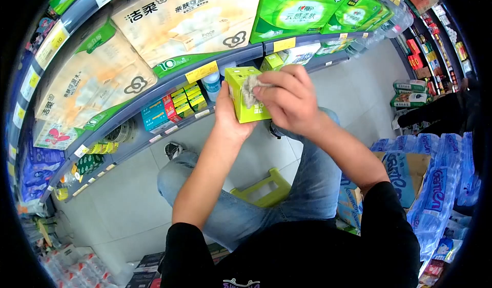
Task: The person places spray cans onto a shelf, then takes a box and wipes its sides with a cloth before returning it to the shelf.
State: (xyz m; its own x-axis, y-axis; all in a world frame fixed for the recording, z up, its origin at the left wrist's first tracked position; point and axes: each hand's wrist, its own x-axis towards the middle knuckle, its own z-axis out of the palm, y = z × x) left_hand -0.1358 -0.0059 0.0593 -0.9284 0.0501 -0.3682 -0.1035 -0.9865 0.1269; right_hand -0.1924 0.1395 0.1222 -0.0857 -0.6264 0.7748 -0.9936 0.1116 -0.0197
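In the head view my left hand (231, 115) is wrapped round the lower left side of a yellow-green box (246, 113), holding it up in front of the shelf. My right hand (293, 97) pinches a crumpled greyish cloth (251, 91), which lies against the box's face. Part of the box's print is covered by the cloth and fingers. Just behind the box, on the low shelf, stand a white and blue bottle (211, 86) and another yellow-green box (272, 61).
Large tissue packs (189, 22) and green packs (294, 9) fill the upper shelf. Small boxes (188, 101) line the lower shelf. A green stool (266, 190) stands between my legs. Shrink-wrapped bottles (435, 185) are stacked at the right. A person's dark sleeve (430, 111) shows at far right.
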